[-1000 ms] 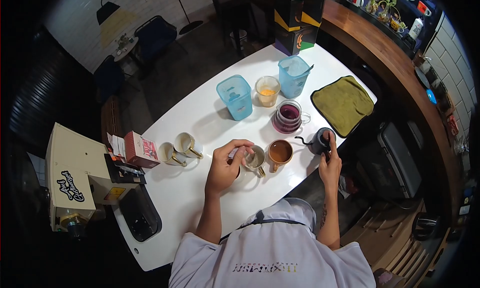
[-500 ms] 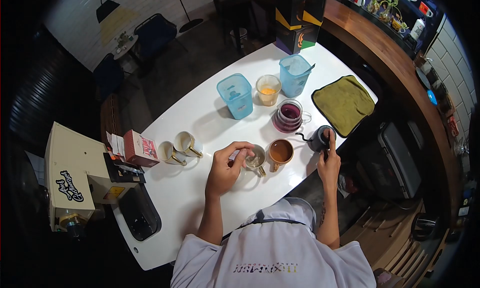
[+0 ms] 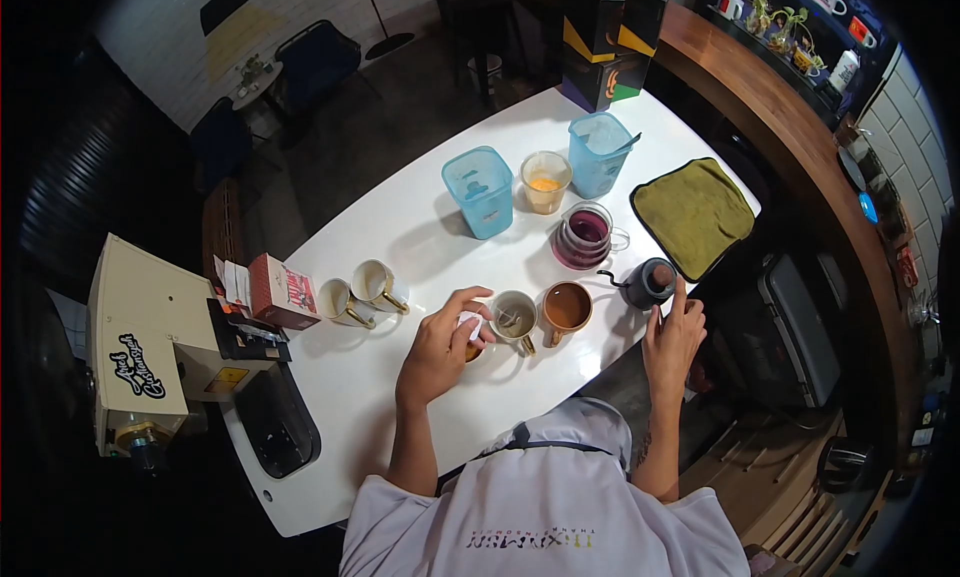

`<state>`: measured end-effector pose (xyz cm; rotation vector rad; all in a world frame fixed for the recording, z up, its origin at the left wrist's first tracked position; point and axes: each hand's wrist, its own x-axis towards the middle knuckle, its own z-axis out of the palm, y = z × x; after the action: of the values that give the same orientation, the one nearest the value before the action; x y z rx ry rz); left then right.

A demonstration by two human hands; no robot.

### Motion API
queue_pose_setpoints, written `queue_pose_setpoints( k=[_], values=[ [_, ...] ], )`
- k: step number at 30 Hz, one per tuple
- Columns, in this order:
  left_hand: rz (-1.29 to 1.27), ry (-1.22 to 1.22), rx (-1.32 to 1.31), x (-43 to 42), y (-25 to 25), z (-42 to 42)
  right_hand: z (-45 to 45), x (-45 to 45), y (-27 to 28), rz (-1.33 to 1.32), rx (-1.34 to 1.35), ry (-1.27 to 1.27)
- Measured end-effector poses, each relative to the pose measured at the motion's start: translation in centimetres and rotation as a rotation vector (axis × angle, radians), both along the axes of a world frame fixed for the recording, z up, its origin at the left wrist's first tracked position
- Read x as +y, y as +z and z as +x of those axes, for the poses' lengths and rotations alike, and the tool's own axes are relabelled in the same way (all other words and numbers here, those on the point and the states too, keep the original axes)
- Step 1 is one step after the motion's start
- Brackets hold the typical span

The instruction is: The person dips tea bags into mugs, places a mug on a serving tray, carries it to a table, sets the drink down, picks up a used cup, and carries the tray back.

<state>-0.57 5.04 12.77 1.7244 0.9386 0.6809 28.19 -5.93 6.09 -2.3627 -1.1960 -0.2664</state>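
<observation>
My left hand (image 3: 435, 352) is closed in a pinch on a small crumpled white piece of paper (image 3: 468, 327). Under its fingertips, a cup with something amber inside (image 3: 473, 355) is mostly hidden. Just right of that hand stands a pale mug with a gold handle (image 3: 514, 315), holding some cloudy liquid. Beside it is a brown mug (image 3: 567, 305) with brown liquid. My right hand (image 3: 676, 342) has its fingers stretched out close to a small dark gooseneck kettle (image 3: 640, 289); the frame does not show whether they touch.
Two white mugs with gold handles (image 3: 372, 285) stand at left by a red box (image 3: 285, 295) and a cream machine (image 3: 145, 347). Farther back are two blue containers (image 3: 478, 192), a glass with orange contents (image 3: 545, 184), a server of dark red liquid (image 3: 583, 237), a green cloth (image 3: 693, 215) and black boxes (image 3: 603, 77).
My right hand has drawn back from the kettle's top, toward me and right. My left hand has turned and moved slightly left, showing white paper in its fingers and more of the pale mug.
</observation>
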Motion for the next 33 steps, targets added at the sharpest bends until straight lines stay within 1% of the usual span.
queue_pose_setpoints(
  k=[1,2,3,4,5,6,8,9,10,11,12,14,15,16,17,18,19,20,21,23,24,25,26,27,28,30,31,32,33],
  values=[
    [0.000,0.000,0.000,-0.3,0.3,0.0,-0.9,0.3,1.3,0.098,0.025,0.047],
    [-0.052,0.057,0.011,-0.6,0.7,0.0,-1.6,0.5,2.1,0.097,0.025,0.047],
    [-0.105,0.115,0.024,-0.9,0.8,-0.1,-2.4,0.8,2.6,0.166,0.167,0.215],
    [-0.107,0.118,0.023,-1.0,0.7,-0.2,-3.2,1.0,3.0,0.235,0.309,0.384],
    [-0.046,0.063,0.038,-1.1,0.4,-0.5,-4.3,1.4,3.3,0.256,0.369,0.474],
    [0.015,0.009,0.053,-1.2,0.2,-0.7,-5.2,1.8,3.3,0.279,0.502,0.595],
    [0.044,0.016,0.062,-1.5,-0.1,-0.6,-7.2,2.7,4.4,0.344,0.620,0.861],
    [0.066,0.040,0.067,-1.7,0.0,-0.4,-8.2,3.0,4.6,0.342,0.621,0.868],
    [0.087,0.062,0.071,-1.9,0.1,-0.1,-9.0,3.3,4.8,0.303,0.693,0.971],
    [0.077,0.133,0.015,-2.0,0.3,0.2,-9.8,3.5,4.9,0.261,0.765,1.071],
    [0.078,0.136,0.014,-2.1,-0.1,0.1,-10.3,3.6,5.0,0.260,0.763,1.074],
    [0.044,0.200,-0.091,-2.0,-1.2,-0.1,-11.3,3.7,5.3,-0.012,1.047,1.095],
    [0.045,0.204,-0.094,-2.0,-1.1,-0.3,-12.1,4.0,4.5,0.082,1.032,1.098],
    [0.114,0.192,-0.059,-2.1,-1.0,-0.4,-12.2,4.2,4.2,0.078,1.030,1.102],
    [0.183,0.179,-0.025,-2.1,-1.0,-0.5,-12.4,4.3,4.0,0.063,1.072,1.053],
    [0.183,0.183,-0.028,-1.9,-1.0,-0.5,-12.4,4.5,4.1,0.049,1.113,1.002],
    [0.252,0.167,-0.076,-1.7,-1.1,-0.5,-12.4,4.8,4.0,0.046,1.110,1.005],
    [0.322,0.150,-0.125,-1.5,-1.2,-0.5,-12.2,5.1,4.0,0.075,1.014,0.998],
    [0.322,0.152,-0.128,-1.4,-1.5,-0.5,-12.0,5.4,4.2,0.104,0.918,0.989],
    [0.125,0.226,-0.280,-0.9,-2.4,-0.5,-11.4,5.8,5.4,0.102,0.931,0.968],
    [0.127,0.224,-0.283,-0.5,-3.4,-0.6,-11.1,5.9,6.1,0.103,0.946,0.944],
    [0.131,0.241,-0.264,-0.1,-4.5,-0.6,-11.0,6.0,6.4,0.160,0.959,0.947],
    [0.136,0.257,-0.246,0.1,-5.3,-0.7,-10.9,6.2,6.2,0.161,0.954,0.944],
    [0.169,0.215,-0.158,-0.1,-5.1,-0.5,-10.8,6.4,5.9,0.164,0.967,0.953],
    [0.169,0.213,-0.163,-0.2,-5.1,-0.3,-10.7,6.6,5.8,0.166,0.982,0.961],
    [0.297,0.118,-0.010,-0.4,-5.3,-0.1,-10.7,6.4,6.1,0.152,0.925,0.977],
    [0.205,0.037,0.092,-0.5,-5.1,-0.2,-10.7,6.2,6.4,0.163,0.915,0.991],
    [0.203,0.036,0.090,-0.7,-5.3,-0.2,-10.8,6.1,6.6,0.171,0.909,1.003],
    [0.276,0.024,0.191,-1.0,-5.5,0.1,-10.9,6.1,6.5,0.168,0.909,0.999]
  ],
)
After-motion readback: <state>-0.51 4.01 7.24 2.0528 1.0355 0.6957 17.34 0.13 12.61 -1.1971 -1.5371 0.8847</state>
